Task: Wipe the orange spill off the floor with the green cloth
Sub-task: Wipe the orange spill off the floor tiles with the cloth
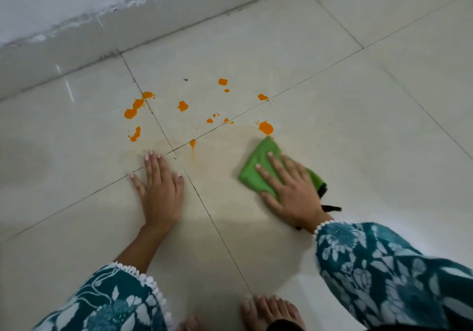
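Several bright orange blobs of the spill (182,105) lie scattered on the pale tiled floor (320,79), from the left blob (134,108) to the right one (266,127). A faint yellowish smear spreads just below them. The folded green cloth (256,168) lies flat on the floor just below the right blob. My right hand (291,189) presses on the cloth with fingers spread. My left hand (158,187) rests flat on the floor, fingers together, just below the left blobs, holding nothing.
A grey wall base (128,36) with a rough painted edge runs across the top left. My bare feet (271,312) stand at the bottom edge. Dark grout lines cross the tiles. A black strap (331,208) shows by my right wrist.
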